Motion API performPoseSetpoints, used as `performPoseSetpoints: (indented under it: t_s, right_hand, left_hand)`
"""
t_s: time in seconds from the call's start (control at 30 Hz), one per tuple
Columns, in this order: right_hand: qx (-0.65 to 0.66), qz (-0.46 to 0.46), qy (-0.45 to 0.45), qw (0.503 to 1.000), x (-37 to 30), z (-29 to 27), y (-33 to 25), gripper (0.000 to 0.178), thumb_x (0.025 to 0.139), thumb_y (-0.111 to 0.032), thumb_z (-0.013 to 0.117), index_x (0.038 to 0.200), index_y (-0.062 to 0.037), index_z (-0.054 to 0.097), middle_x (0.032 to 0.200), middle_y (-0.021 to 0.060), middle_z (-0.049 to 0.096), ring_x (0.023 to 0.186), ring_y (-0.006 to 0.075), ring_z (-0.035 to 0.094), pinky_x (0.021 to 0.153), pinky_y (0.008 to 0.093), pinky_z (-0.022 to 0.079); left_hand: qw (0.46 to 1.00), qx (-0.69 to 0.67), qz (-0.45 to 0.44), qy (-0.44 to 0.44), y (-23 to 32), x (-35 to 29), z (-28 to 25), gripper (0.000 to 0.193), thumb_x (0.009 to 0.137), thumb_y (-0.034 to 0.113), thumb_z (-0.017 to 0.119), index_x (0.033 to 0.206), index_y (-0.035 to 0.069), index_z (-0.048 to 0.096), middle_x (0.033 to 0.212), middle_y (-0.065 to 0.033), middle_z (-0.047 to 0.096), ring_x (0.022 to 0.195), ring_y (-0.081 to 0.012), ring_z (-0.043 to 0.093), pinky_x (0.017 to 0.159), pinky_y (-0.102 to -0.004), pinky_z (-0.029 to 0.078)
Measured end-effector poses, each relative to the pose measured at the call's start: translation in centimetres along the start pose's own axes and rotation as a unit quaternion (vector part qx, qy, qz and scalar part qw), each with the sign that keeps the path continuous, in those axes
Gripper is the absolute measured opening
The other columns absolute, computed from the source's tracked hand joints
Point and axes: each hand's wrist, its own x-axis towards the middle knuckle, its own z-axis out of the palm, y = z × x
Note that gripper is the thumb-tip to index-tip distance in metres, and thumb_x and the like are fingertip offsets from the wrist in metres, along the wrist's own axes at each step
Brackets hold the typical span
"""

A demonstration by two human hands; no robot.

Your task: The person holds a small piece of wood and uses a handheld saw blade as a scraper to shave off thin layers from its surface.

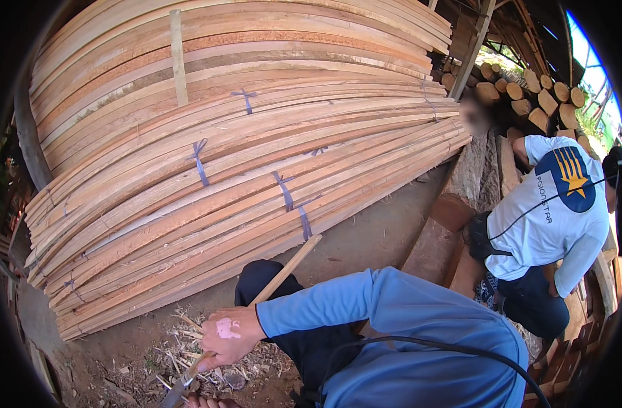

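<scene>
My right hand (230, 336), with a pink patch on its back, comes in from the right in a blue sleeve. It is closed on a knife whose metal blade (176, 392) points down toward the lower left. A pale wooden shaft (287, 269) lies in line with the knife and passes behind my wrist; it looks like its long handle. Only the curled fingers of my left hand (210, 402) show at the lower edge beside the blade, and whatever they grip is cut off.
Long sawn wood strips (243, 163), tied in bundles with blue-purple bands, fill the upper left. Wood shavings (154, 364) litter the ground below my hands. At the right a co-worker (552, 204) in a white shirt bends by timber beams (430, 251). Cut logs (528, 92) are stacked behind.
</scene>
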Motion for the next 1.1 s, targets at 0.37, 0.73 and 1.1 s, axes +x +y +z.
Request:
performPoseSetpoints:
  t_s: [0.37,0.73,1.1]
  right_hand:
    - [0.009,0.053,0.100,0.994,1.3,0.3,1.2,0.065,0.099,-0.056,0.052,0.078,0.0019,0.073,0.071,0.0284,0.066,0.072,0.0469,0.067,0.068,0.0524,0.056]
    - [-0.002,-0.019,-0.007,1.000,0.2,1.8,-0.5,0.069,0.099,-0.059,0.050,0.073,0.0013,0.071,0.066,0.0253,0.065,0.066,0.0458,0.066,0.063,0.0516,0.055]
    - [-0.065,0.002,0.064,0.996,-0.4,2.9,-0.1,0.070,0.097,-0.061,0.051,0.074,0.0020,0.073,0.069,0.0264,0.066,0.073,0.0447,0.069,0.071,0.0519,0.057]
  left_hand:
    - [1.000,-0.004,0.002,0.001,-0.1,-0.8,1.2,0.025,0.110,0.015,0.037,0.097,0.002,0.053,0.058,0.0023,0.041,0.038,-0.0047,0.028,0.037,-0.0209,0.023]
    - [0.999,-0.039,0.021,0.029,0.9,-0.7,-0.4,0.026,0.108,0.011,0.041,0.083,0.008,0.047,0.057,0.0030,0.037,0.042,-0.0054,0.030,0.040,-0.0220,0.026]
    - [0.999,0.028,-0.001,0.027,0.1,-0.6,-1.5,0.027,0.109,0.013,0.040,0.083,0.009,0.047,0.057,0.0027,0.038,0.041,-0.0060,0.028,0.039,-0.0203,0.024]
